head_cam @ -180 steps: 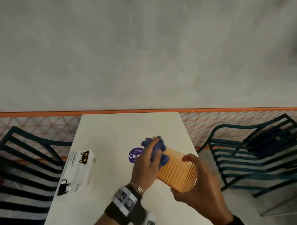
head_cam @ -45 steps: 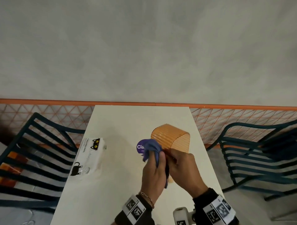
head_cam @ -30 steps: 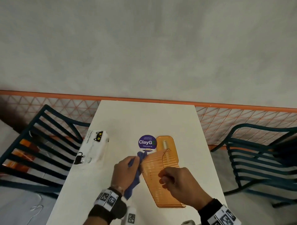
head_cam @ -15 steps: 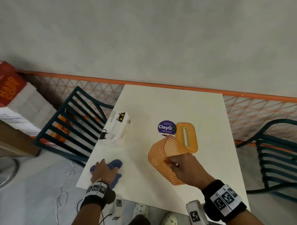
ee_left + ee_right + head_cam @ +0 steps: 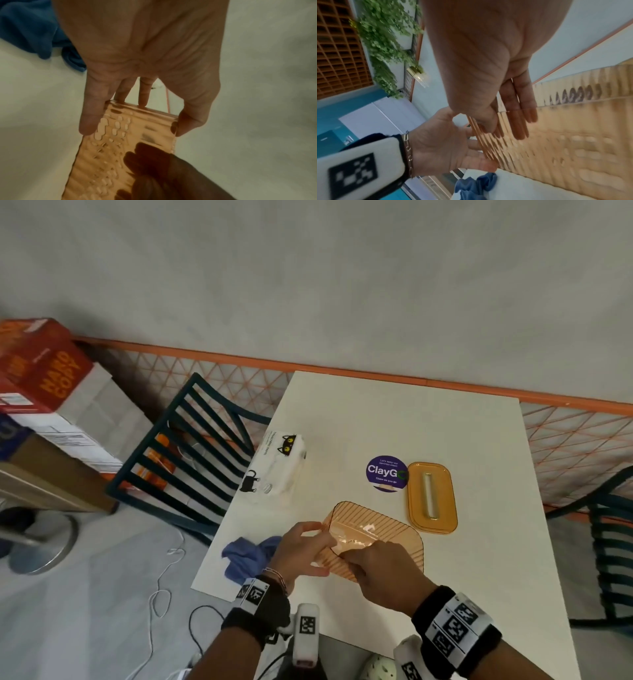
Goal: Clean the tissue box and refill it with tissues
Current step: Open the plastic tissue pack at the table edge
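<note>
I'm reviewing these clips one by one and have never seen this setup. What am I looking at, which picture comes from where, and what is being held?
There is no robot: a person works with bare hands and wears three cameras. The big picture comes from the head, looking down; the other two come from the wrists, looking along the fingers.

On the white table lie a tissue pack printed with cats, a purple round sticker, the orange lid and a crumpled blue cloth.

Both hands hold the ribbed orange tissue box, which has its lid off. The left hand grips one end between fingers and thumb; the right hand grips its near edge.
</note>
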